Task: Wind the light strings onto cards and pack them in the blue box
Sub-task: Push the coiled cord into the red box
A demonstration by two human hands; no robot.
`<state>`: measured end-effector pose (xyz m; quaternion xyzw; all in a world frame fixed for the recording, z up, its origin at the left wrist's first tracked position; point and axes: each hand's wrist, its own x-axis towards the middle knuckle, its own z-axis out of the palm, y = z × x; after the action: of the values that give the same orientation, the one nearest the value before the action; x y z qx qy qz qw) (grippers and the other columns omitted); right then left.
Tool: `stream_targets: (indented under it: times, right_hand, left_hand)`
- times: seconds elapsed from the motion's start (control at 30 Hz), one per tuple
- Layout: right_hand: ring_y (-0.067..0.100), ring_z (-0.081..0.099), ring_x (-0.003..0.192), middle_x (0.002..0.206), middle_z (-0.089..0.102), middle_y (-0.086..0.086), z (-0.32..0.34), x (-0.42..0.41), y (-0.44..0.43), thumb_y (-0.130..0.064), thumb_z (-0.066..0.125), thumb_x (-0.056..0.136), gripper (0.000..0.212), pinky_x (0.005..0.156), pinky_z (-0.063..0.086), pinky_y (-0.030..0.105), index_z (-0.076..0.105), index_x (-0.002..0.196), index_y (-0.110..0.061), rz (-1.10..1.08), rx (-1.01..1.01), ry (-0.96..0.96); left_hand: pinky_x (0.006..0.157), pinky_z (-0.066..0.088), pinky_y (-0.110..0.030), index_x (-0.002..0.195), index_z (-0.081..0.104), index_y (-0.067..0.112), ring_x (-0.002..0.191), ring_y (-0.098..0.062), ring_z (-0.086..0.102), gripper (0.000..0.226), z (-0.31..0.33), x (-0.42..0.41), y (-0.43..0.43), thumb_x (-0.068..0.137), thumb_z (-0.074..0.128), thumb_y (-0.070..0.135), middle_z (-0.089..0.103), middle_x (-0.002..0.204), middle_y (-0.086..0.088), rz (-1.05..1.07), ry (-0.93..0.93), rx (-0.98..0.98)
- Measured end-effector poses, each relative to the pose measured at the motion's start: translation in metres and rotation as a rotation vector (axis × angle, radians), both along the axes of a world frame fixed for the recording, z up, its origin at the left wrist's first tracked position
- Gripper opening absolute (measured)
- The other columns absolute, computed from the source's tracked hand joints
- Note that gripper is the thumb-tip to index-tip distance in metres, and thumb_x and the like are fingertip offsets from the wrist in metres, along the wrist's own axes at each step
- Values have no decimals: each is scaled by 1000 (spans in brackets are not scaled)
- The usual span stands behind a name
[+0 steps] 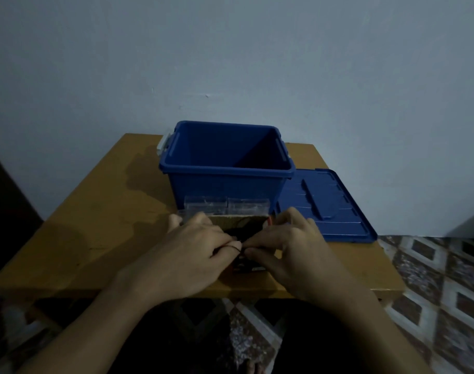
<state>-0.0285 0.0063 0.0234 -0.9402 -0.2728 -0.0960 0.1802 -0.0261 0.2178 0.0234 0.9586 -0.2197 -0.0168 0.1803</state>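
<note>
At the table's (95,238) near edge, before the box (225,184), my left hand (192,255) and right hand (292,249) both pinch the string (235,248) over the card (230,218), and I should wind it taut and even.

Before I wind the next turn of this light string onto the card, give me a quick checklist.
1. Grip on the light string: ok; left hand and right hand both pinch it.
2. Cardboard card in reach: ok; it lies under the hands, mostly covered.
3. Blue box open: ok; its lid lies on the table beside it.
4. Box floor free: cannot tell; the near wall hides it.
5. Tangles in the string: cannot tell; too dark.
</note>
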Motion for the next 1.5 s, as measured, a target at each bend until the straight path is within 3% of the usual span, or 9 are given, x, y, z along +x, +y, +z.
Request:
stream_targets:
  times: [0.1,0.27,0.5,0.6,0.7,0.9,1.23,1.4,1.5]
  right_hand:
    - [11,35,95,89,61,-21,-2,0,8,-53,49,95,28,79,37,37,73,102,-40,-93,-8,-8]
    - [17,50,90,84,58,-13,-8,14,16,-36,61,92,19,70,41,31,77,83,-29,-180,283,151]
    - [12,51,97,95,51,-10,-10,20,21,-34,70,91,9,77,43,26,74,84,-31,-256,298,124]
    - [4,50,89,91,51,-16,-7,18,18,-36,71,90,10,70,35,16,67,81,-37,-261,338,110]
    - [0,50,75,83,53,-13,-6,17,13,-33,75,87,19,59,37,11,58,80,-32,-294,454,125]
    - [13,61,79,90,62,-3,-11,25,6,-45,83,76,42,63,53,30,52,94,-21,-472,589,506]
    - [24,66,87,96,68,14,-21,17,-2,-51,60,93,43,74,51,37,61,97,-8,-386,905,602]
    - [35,67,91,92,68,16,-23,14,-3,-44,59,97,39,81,55,50,62,98,-4,-454,895,619]
    - [40,67,86,83,65,14,-21,10,-4,-45,63,94,45,72,51,45,63,96,0,-474,908,618]
  left_hand:
    - [90,19,-29,121,65,42,108,10,35,32,0,0,7,99,44,53,51,105,30,51,-98,-131]
    - [94,24,-23,109,72,41,114,8,44,31,-3,-2,10,89,50,49,58,103,29,45,-317,-259]
    - [85,36,-29,98,75,31,101,-5,53,20,-12,-1,16,92,57,37,56,95,20,137,-425,-329]
    - [74,48,-17,97,71,27,92,-4,60,8,-15,-2,14,93,65,23,60,96,16,318,-326,-645]
    - [68,48,-24,91,67,26,86,-7,63,5,-16,2,13,90,69,22,66,91,7,559,-53,-854]
    - [53,44,-33,91,71,15,62,-17,59,15,-21,7,10,89,71,30,68,75,-4,694,306,-1028]
    - [48,45,-33,92,68,4,48,-16,53,9,-26,5,8,90,70,14,58,56,-6,666,348,-1097]
    - [52,46,-35,89,70,6,50,-19,54,24,-25,1,7,88,73,30,59,58,-8,658,426,-1115]
    - [51,47,-33,91,72,8,49,-17,55,26,-24,-4,4,90,70,34,60,61,-9,640,439,-1097]
